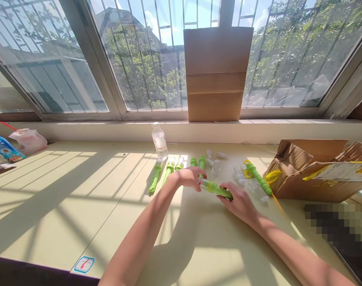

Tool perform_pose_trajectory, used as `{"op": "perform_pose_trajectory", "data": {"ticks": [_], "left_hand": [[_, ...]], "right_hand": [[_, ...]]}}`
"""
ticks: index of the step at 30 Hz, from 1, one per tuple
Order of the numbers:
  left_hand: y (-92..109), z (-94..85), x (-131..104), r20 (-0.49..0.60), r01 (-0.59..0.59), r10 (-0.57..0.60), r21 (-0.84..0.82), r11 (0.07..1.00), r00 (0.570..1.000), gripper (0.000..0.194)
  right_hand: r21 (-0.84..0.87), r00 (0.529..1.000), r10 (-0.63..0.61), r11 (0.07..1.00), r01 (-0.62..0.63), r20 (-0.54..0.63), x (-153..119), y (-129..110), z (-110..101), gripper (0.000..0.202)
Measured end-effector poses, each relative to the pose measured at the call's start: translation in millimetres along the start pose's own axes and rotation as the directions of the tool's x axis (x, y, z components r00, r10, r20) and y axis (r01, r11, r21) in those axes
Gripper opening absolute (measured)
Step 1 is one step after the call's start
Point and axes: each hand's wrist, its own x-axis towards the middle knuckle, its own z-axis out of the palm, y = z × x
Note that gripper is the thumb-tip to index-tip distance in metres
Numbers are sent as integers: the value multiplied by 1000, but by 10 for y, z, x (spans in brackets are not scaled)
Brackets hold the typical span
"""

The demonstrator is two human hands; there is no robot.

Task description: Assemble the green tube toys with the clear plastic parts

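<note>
A green plastic tube [218, 191] with a yellow band and a clear, ribbed end lies slantwise between my two hands, over the table. My right hand [240, 202] is wrapped round its green end. At the clear end, my left hand [192, 178] has its fingers closed, partly hiding that end. Beyond my left wrist lie similar green tubes with clear tops, one of them a tube [155, 178] at the left. Two more green tubes, including one tube [202, 161], are partly covered by my left hand. Loose clear plastic caps [215, 167] are scattered behind.
A water bottle [159, 141] stands near the window sill. Right of my hands are a clear cup-like piece [239, 174], a green tube [260, 179] with yellow rings, and an open cardboard box [324, 174]. A blue pouch [4, 147] and pinkish container [28, 141] sit far left.
</note>
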Motion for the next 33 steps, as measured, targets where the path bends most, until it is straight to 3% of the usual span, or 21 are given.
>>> {"op": "perform_pose_trajectory", "data": {"ticks": [6,16,23,28,33], "left_hand": [[-41,-25,-39,-53,-54,46,-165,985,998,46],[-54,-29,-32,-84,-95,78,-212,973,993,40],[-65,-44,-12,-110,-185,165,-211,960,980,44],[-39,-44,-15,-166,-137,108,-173,975,980,49],[-32,-88,-49,-293,12,-36,-84,996,955,49]], "right_hand": [[-19,1000,-7,1000,6,-11,7,-21,-21,15],[-14,1000,3,1000,-2,20,-4,-15,-29,24],[25,998,19,999,-20,51,-8,-11,-19,25],[32,998,30,999,-32,57,-6,-23,-22,25],[41,999,25,999,-27,42,-6,-21,-18,25]]}}
